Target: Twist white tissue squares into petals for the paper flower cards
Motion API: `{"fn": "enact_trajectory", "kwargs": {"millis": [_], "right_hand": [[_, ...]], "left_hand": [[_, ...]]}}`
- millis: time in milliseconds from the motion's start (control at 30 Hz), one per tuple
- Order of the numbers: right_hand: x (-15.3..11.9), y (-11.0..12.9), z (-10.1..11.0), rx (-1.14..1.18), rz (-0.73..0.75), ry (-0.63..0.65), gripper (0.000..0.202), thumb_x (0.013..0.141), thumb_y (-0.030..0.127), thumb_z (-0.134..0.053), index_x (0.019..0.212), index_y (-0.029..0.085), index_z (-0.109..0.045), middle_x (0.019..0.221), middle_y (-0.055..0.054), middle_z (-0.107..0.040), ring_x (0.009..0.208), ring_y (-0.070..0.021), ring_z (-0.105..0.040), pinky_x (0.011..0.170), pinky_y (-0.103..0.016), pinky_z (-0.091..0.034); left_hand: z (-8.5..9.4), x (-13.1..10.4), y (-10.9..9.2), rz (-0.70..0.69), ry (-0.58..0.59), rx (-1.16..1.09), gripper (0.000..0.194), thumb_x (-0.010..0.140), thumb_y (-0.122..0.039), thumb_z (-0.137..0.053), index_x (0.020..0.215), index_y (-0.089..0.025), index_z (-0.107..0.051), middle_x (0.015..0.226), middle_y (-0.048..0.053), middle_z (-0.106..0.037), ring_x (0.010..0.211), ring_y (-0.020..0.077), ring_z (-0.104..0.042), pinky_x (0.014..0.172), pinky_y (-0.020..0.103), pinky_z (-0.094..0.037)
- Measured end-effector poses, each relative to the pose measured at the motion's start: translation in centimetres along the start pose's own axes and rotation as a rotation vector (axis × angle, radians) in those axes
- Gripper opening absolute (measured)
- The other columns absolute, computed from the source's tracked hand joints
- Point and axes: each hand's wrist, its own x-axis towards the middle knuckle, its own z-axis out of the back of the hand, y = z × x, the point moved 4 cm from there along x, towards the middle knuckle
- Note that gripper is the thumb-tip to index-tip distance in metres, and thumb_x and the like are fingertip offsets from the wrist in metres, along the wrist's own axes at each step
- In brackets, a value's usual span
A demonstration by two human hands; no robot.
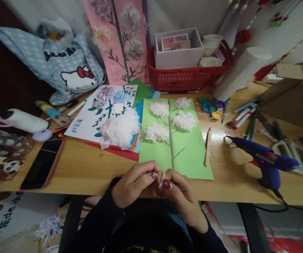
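Both my hands meet at the near table edge, left hand and right hand, fingertips pinched together on a small white tissue scrap, held close, probably for fine folding. Fingers curled tight, no open palm. Just beyond lies the green sheet with white tissue flowers. Wooden stick beside it, blue glue gun parked right, phone left.

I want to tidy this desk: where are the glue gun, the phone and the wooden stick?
glue gun (264,157), head view, on its blue body.
phone (42,163), head view, middle of the dark screen.
wooden stick (207,147), head view, mid-shaft.
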Motion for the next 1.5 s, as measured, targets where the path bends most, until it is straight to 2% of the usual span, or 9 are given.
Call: {"fn": "enact_trajectory", "kwargs": {"millis": [300, 600, 733, 833, 900, 1000, 1200, 1367, 1500], "right_hand": [[0.0, 0.1, -0.1, 0.036, -0.005, 0.001, 0.030, 0.102, 0.037, -0.052, 0.080, 0.021, -0.062, 0.062, 0.005, -0.039, 0.060, -0.0132, -0.044, 0.060, -0.026, -0.038], [0.0, 0.1, 0.1, -0.037, -0.003, -0.026, 0.030, 0.102, 0.039, -0.051, 0.082, 0.020, -0.062, 0.073, -0.001, -0.059, 0.064, -0.0148, -0.047, 0.060, -0.027, -0.035], [0.1, 0.1, 0.1, -0.063, -0.015, -0.043, 0.032, 0.102, 0.043, -0.051, 0.080, 0.021, -0.058, 0.072, 0.000, -0.054, 0.062, -0.0142, -0.043, 0.057, -0.026, -0.033], [0.1, 0.1, 0.4, -0.107, 0.010, -0.086, 0.031, 0.102, 0.043, -0.051, 0.081, 0.021, -0.057, 0.070, 0.002, -0.048, 0.060, -0.0134, -0.038, 0.056, -0.026, -0.030], [0.1, 0.0, 0.5, -0.137, 0.042, -0.118, 0.029, 0.102, 0.043, -0.051, 0.083, 0.021, -0.057, 0.070, 0.003, -0.045, 0.060, -0.0132, -0.036, 0.055, -0.026, -0.029], [0.1, 0.0, 0.6, -0.164, 0.066, -0.126, 0.027, 0.102, 0.041, -0.050, 0.085, 0.022, -0.058, 0.071, 0.003, -0.045, 0.059, -0.0129, -0.034, 0.055, -0.026, -0.029], [0.4, 0.6, 0.5, -0.219, 0.093, -0.151, 0.027, 0.103, 0.039, -0.051, 0.084, 0.021, -0.060, 0.071, 0.003, -0.046, 0.062, -0.0135, -0.035, 0.057, -0.027, -0.030], [0.6, 0.7, 0.3, -0.240, 0.092, -0.152, 0.027, 0.102, 0.038, -0.051, 0.083, 0.021, -0.059, 0.069, 0.003, -0.044, 0.058, -0.0128, -0.034, 0.055, -0.027, -0.030], [0.5, 0.5, 0.4, -0.244, 0.089, -0.148, 0.024, 0.103, 0.038, -0.051, 0.088, 0.021, -0.061, 0.069, 0.004, -0.045, 0.055, -0.0116, -0.032, 0.053, -0.027, -0.028]], "left_hand": [[0.0, 0.0, -0.2, 0.004, -0.020, -0.026, 0.030, 0.093, -0.043, -0.053, 0.077, -0.018, -0.054, 0.067, 0.000, -0.053, 0.065, 0.0149, -0.053, 0.066, 0.028, -0.045], [0.0, 0.2, -0.4, -0.078, -0.016, 0.008, 0.025, 0.091, -0.039, -0.058, 0.079, -0.017, -0.052, 0.072, -0.001, -0.050, 0.065, 0.0131, -0.050, 0.065, 0.026, -0.043], [-0.2, 0.0, -0.2, -0.100, -0.047, 0.027, 0.019, 0.090, -0.033, -0.060, 0.082, -0.017, -0.053, 0.075, -0.001, -0.052, 0.068, 0.0128, -0.052, 0.067, 0.025, -0.044], [-0.1, -0.2, 0.1, -0.105, -0.138, 0.033, 0.013, 0.088, -0.028, -0.064, 0.092, -0.017, -0.057, 0.081, 0.001, -0.059, 0.074, 0.0140, -0.058, 0.069, 0.024, -0.048], [0.0, -0.4, 0.1, -0.128, -0.226, 0.096, 0.013, 0.087, -0.025, -0.065, 0.097, -0.018, -0.062, 0.090, 0.004, -0.064, 0.083, 0.0162, -0.063, 0.074, 0.025, -0.051], [0.0, -0.7, -0.5, -0.198, -0.322, 0.312, 0.012, 0.089, -0.022, -0.064, 0.097, -0.018, -0.071, 0.097, 0.007, -0.071, 0.091, 0.0183, -0.067, 0.080, 0.027, -0.054], [-0.2, -1.1, -1.4, -0.323, -0.395, 0.651, 0.017, 0.090, -0.022, -0.066, 0.102, -0.017, -0.077, 0.100, 0.008, -0.077, 0.093, 0.0185, -0.072, 0.085, 0.026, -0.054], [-0.5, -1.1, -1.6, -0.438, -0.454, 0.810, 0.014, 0.094, -0.016, -0.059, 0.090, -0.015, -0.072, 0.086, 0.005, -0.075, 0.081, 0.0148, -0.070, 0.077, 0.022, -0.052], [-0.3, -1.0, -1.5, -0.449, -0.515, 0.853, 0.022, 0.096, -0.013, -0.052, 0.077, -0.016, -0.063, 0.074, 0.002, -0.067, 0.071, 0.0128, -0.065, 0.069, 0.021, -0.048]]}}
